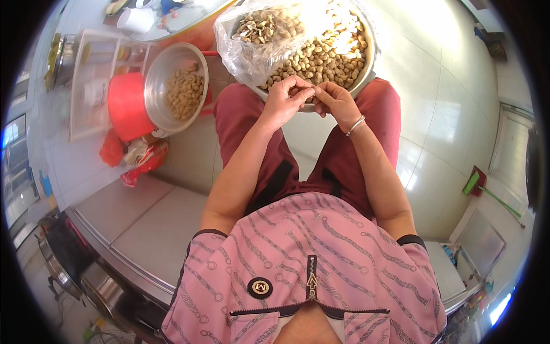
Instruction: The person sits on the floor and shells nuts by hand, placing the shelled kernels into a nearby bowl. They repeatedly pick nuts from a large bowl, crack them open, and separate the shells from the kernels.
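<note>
My left hand and my right hand meet fingertip to fingertip over the near edge of a wide metal basin. Between the pinched thumbs and fingers is a small peanut, mostly hidden by the fingers. A bracelet circles my right wrist. Unshelled peanuts fill the basin, which rests at my knees. A clear plastic bag of empty peanut shells sits on the basin's left side. Farther left, a metal bowl holds shelled peanut kernels.
The bowl rests on a red plastic stool. Behind it stands a clear storage rack with jars. Red plastic bags lie below. A white cup is on a table at upper left. A green broom and dustpan lean at right.
</note>
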Tool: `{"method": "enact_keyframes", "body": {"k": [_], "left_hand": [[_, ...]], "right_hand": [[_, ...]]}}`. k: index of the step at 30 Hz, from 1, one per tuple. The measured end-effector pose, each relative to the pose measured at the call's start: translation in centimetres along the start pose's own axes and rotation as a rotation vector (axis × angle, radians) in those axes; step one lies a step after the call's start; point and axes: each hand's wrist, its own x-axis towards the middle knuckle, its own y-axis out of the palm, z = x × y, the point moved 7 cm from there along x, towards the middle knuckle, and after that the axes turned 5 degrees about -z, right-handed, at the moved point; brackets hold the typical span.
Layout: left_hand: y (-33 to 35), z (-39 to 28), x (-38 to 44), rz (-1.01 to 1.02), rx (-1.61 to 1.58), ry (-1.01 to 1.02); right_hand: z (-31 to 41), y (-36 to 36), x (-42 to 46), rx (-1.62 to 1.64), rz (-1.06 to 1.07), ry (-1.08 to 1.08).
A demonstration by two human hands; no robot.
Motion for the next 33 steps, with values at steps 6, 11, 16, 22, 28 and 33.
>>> {"method": "enact_keyframes", "body": {"k": [6, 11, 16, 22, 28, 33], "left_hand": [[0.1, 1.7, 0.4, -0.026, -0.422, -0.132], [0.3, 2.6, 0.4, -0.046, -0.633, -0.217], [0.8, 3.6, 0.4, -0.005, -0.791, -0.292], [0.2, 3.5, 0.7, 0.07, -0.668, -0.299], [-0.1, 2.9, 0.6, 0.059, -0.649, -0.321], [-0.4, 3.0, 1.1, 0.068, -0.685, -0.296]], "right_hand": [[1.1, 0.4, 0.5, -0.101, -0.045, -0.209], [2.7, 1.0, -0.2, -0.325, -0.093, -0.351], [4.2, 1.5, -1.3, -0.608, -0.153, -0.589], [5.5, 2.4, -2.2, -0.81, -0.196, -0.788], [6.3, 3.8, -2.7, -1.151, -0.21, -0.905], [7.4, 4.7, -2.4, -1.122, -0.174, -0.929]]}}
